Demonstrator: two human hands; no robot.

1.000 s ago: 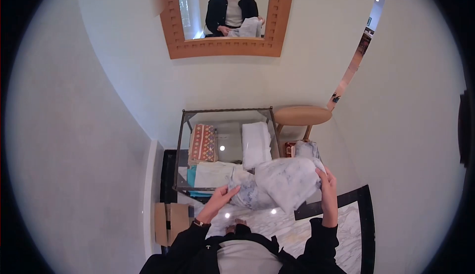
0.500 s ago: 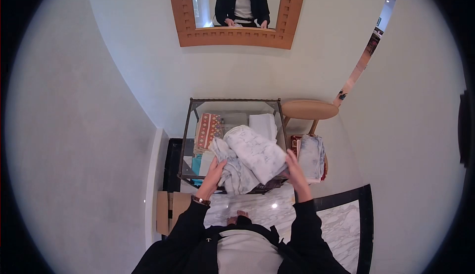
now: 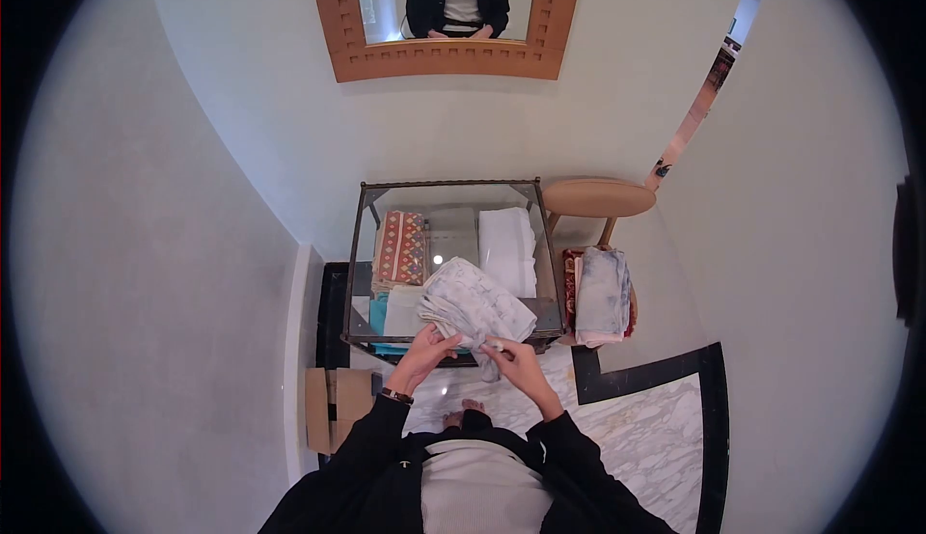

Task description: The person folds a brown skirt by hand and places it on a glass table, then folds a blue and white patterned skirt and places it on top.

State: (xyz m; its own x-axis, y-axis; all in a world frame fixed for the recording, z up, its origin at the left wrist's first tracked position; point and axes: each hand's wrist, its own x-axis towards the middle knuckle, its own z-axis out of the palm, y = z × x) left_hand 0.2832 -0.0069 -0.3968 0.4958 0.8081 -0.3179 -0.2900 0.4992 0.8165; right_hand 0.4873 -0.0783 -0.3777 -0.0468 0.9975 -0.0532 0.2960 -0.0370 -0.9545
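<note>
- The glass worktop [image 3: 446, 185] lies in front of the person; its bare front edge and corner brackets look apt to snag thin fabric, so best to lift rather than drag.
- The patterned cloth [image 3: 485, 301] lies bunched at the worktop's near edge; whether it rests fully on the glass, I cannot tell. Its broad part, beyond the hands, looks soft and likely to spread if left unsupported.
- The left hand [image 3: 425, 353] pinches the gathered folds, thumb uppermost; a light, steady hold should keep the layers together.
- The right hand [image 3: 513, 359] grips just beside it, closed on the same gather; working this hand in short pulls while the other anchors seems wise.
- The loose tail [image 3: 489, 367] hangs between the hands; smoothing it before tightening would probably avoid a lumpy bunch.
</note>
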